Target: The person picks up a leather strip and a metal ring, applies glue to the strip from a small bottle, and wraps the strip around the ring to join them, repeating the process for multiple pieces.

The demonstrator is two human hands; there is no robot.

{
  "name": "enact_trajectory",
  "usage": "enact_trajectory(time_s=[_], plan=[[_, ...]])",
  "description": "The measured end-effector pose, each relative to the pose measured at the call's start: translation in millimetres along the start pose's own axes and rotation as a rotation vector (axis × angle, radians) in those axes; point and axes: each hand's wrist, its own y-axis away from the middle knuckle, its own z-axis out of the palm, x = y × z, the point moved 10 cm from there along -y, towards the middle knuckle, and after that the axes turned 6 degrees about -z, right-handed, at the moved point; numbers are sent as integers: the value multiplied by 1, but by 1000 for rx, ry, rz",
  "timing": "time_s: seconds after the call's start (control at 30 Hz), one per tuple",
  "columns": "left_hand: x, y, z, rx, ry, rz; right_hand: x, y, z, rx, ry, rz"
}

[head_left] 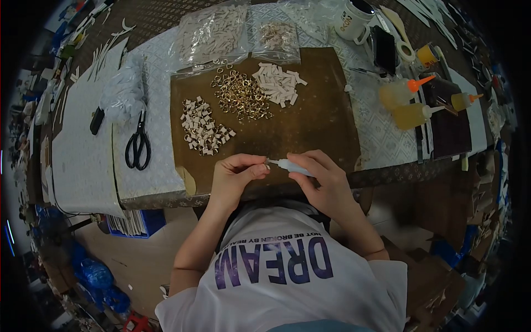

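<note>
At the far left of the table, a pair of black-handled scissors (pixel 138 145) lies on the pale patterned cloth (pixel 88 160), blades pointing away from the person. Just right of them begins a brown work mat (pixel 310 133) carrying three heaps: small assembled pale pieces (pixel 203 127) on its left, gold metal rings (pixel 241 95) in the middle, and plain pale strips (pixel 278 83) beside those.

At the mat's near edge the left hand (pixel 235 176) is curled in, forearm rising from the lower left, thumb and fingers pinched shut on something too small to make out. The tip of a small white glue bottle (pixel 287 165) meets that pinch. The right hand (pixel 326 180) wraps closed around the bottle, wrist bent inward, forearm coming up from the lower right, so the bottle lies nearly level between both hands, above the table edge.

Farther right stand three amber squeeze bottles (pixel 412 113) with orange nozzles, and a white mug (pixel 351 21) sits well behind.
</note>
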Motion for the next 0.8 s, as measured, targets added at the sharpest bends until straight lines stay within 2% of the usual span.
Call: enact_trajectory(time_s=[0.1,0.23,0.3,0.43,0.53,0.67,0.8], plan=[[-3,0,0,0,-21,-1,1,-2,1,-46,-17,24],[-18,-1,-4,-12,184,-128,17,-4,3,-83,-151,131],[-27,-1,-6,-7,350,-220,41,3,11,-37,-416,222],[-30,-3,-8,-3,395,-257,83,19,20,42,-816,458],[-28,-3,-9,5,361,-254,103,24,18,186,-1092,469],[-23,-5,-7,-8,301,-226,111,27,5,244,-1024,404],[-20,-7,-6,3,250,-220,109,20,-14,330,-785,329]])
